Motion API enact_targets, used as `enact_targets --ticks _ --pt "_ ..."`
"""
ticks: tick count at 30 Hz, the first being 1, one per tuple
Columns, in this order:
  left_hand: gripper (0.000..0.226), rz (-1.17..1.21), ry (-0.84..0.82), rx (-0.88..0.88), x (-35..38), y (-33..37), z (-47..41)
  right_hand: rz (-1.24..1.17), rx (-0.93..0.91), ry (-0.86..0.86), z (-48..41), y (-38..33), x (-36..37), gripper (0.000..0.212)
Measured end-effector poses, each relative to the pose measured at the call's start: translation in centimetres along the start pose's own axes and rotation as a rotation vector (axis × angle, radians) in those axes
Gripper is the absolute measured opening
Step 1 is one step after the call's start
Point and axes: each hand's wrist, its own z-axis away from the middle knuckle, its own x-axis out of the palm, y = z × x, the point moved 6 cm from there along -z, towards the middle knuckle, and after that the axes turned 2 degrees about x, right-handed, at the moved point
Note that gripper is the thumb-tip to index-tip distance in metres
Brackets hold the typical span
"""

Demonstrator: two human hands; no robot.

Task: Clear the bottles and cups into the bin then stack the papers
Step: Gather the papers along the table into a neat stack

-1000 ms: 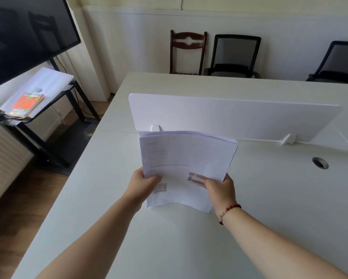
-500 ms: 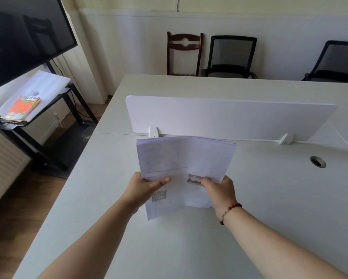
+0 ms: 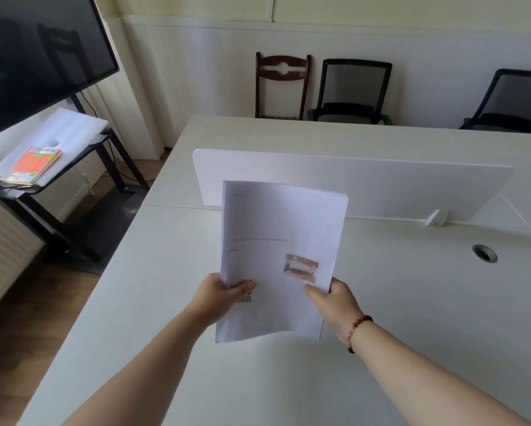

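1. The papers (image 3: pixel 281 256) are held up off the white counter (image 3: pixel 412 318), nearly upright, above its middle stretch and just in front of the white divider panel (image 3: pixel 365 182) that stands across the counter.
2. The left hand (image 3: pixel 218 298) grips the sheaf at its lower left edge; the thumb lies across the printed face near a small QR-like mark, and the other fingers are hidden behind the sheets.
3. The right hand (image 3: pixel 335 302) pinches the lower right edge, thumb on the front, the remaining fingers behind the paper. A red bead bracelet (image 3: pixel 358 330) sits on that wrist.
4. The top sheet carries faint lines of text and a small colour picture (image 3: pixel 301 268) low on the right; the text is too blurred to read.
5. The bottom edges look slightly uneven, one sheet seeming to hang lower at the left, though I cannot be sure how many sheets there are.
6. A round cable grommet (image 3: pixel 484 253) is set in the counter toward its right edge, well apart from the papers.
7. Beyond the counter's far edge stand a wooden chair (image 3: pixel 282 84) and a black mesh chair (image 3: pixel 352 90) against the wall.
8. Off the counter's left edge, a dark screen (image 3: pixel 36 53) hangs above a black stand with an orange book (image 3: pixel 32 164) on its shelf.
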Motion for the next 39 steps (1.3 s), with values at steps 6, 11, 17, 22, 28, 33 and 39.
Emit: enact_targets --ticks 6,11,17,22,28,33,39 --pt "0.026 0.068 -0.019 -0.042 -2.6 0.6 -0.6 0.023 0.056 -0.11 -0.1 -0.2 1.3 0.013" --pt "0.028 0.048 -0.011 -0.123 -5.8 -0.8 -1.5 -0.031 0.179 -0.315 1.0 -0.6 4.3 0.018" --pt "0.032 0.112 0.002 -0.138 -9.3 -1.7 -2.3 -0.006 0.169 -0.29 -0.4 -2.7 8.4 0.021" --pt "0.03 0.065 -0.031 -0.243 -11.1 -3.9 -1.7 -0.077 0.288 -0.289 -2.0 -2.4 11.5 0.023" --pt "0.031 -0.181 0.053 -0.37 -12.5 -7.6 -1.6 -0.075 0.425 -0.313 -2.6 0.7 14.1 0.017" --pt "0.027 -0.303 0.102 -0.385 -12.7 -8.9 -2.2 -0.014 0.505 -0.358 -3.0 2.1 15.9 0.016" --pt "0.025 -0.4 0.164 -0.394 -12.7 -10.6 -3.0 0.177 0.412 -0.285 -5.9 5.4 16.2 0.034"
